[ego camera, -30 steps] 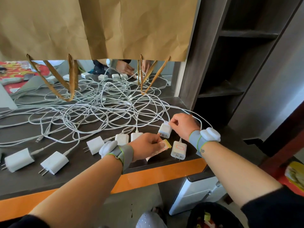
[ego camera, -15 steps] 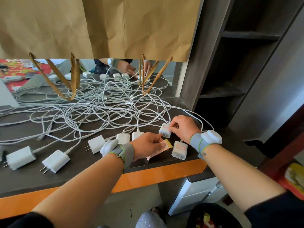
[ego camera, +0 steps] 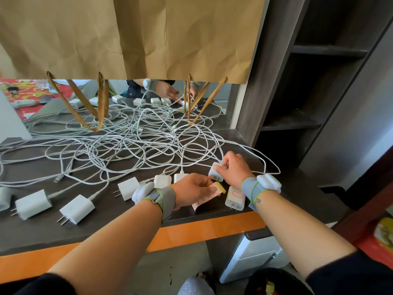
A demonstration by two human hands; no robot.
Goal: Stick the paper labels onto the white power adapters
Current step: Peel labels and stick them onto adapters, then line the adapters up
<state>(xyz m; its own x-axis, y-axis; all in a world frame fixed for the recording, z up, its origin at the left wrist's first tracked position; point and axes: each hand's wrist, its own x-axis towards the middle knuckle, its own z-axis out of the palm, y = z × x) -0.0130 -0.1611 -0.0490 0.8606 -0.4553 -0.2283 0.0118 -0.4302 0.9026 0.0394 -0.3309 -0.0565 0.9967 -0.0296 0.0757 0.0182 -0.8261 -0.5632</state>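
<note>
Right hand [ego camera: 232, 167] gripping adapter [ego camera: 215, 172] at desk's near right edge; left hand [ego camera: 191, 191] pinching label sheet [ego camera: 209, 194] — risks: crooked label, adapter dragged by tangled cables [ego camera: 131, 145].

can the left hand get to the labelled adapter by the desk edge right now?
Probably not directly: the left hand grips the label sheet, and the labelled adapter lies beyond it, under the right hand's wrist.

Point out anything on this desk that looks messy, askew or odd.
The white cables lie in one knotted tangle across the desk, so the adapters cannot be traced to their leads. A brown paper bag hangs upside down, handles dangling onto the cables. Only one adapter lying on the desk shows a red-outlined label.
</note>
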